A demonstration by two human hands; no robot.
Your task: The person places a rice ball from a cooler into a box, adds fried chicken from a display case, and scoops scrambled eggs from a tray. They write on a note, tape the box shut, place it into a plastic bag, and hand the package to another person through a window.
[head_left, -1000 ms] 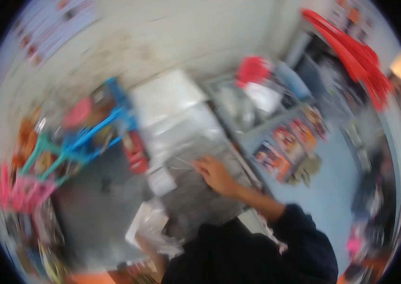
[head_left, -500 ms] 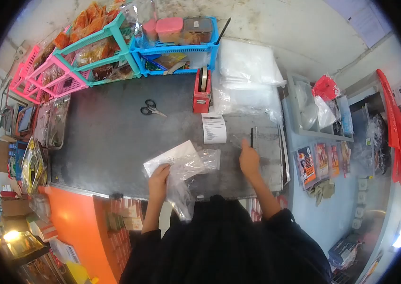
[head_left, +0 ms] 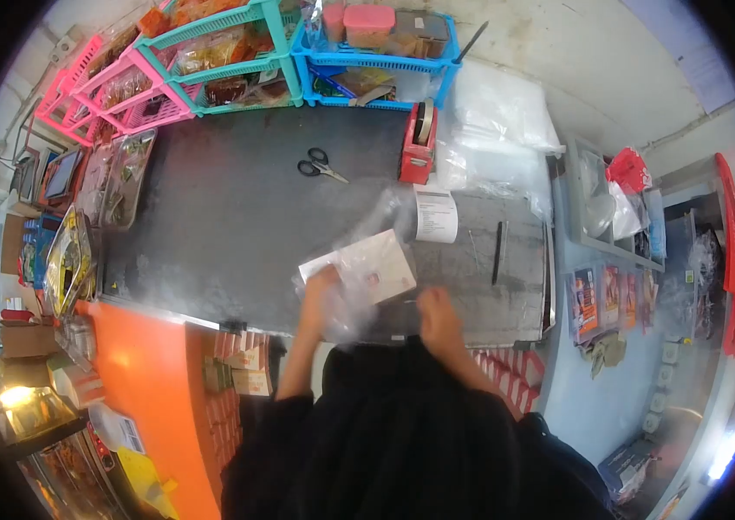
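Observation:
My left hand (head_left: 320,293) is closed on a flat white paper packet (head_left: 392,262) with a small printed mark, gripping its left end. A crumpled clear plastic bag (head_left: 352,310) hangs from the same hand and lies over part of the packet. My right hand (head_left: 437,314) is curled closed just beyond the packet's lower right corner, slightly blurred; what its fingers hold, if anything, is hidden. A printed receipt (head_left: 436,217) lies on the dark table (head_left: 229,199) behind the packet. To its right rests a thin black stick (head_left: 499,251).
Black-handled scissors (head_left: 322,166) lie farther back, near a red tape dispenser (head_left: 417,154). Stacks of clear plastic bags (head_left: 502,108) sit at the back right. Blue (head_left: 376,61), green and pink racks line the back. A grey divided bin (head_left: 593,230) stands at the right.
My right hand has moved from beside the black stick toward me and the packet. The packet has turned and its plastic bag has shifted. The view has moved, so the table's items appear farther right.

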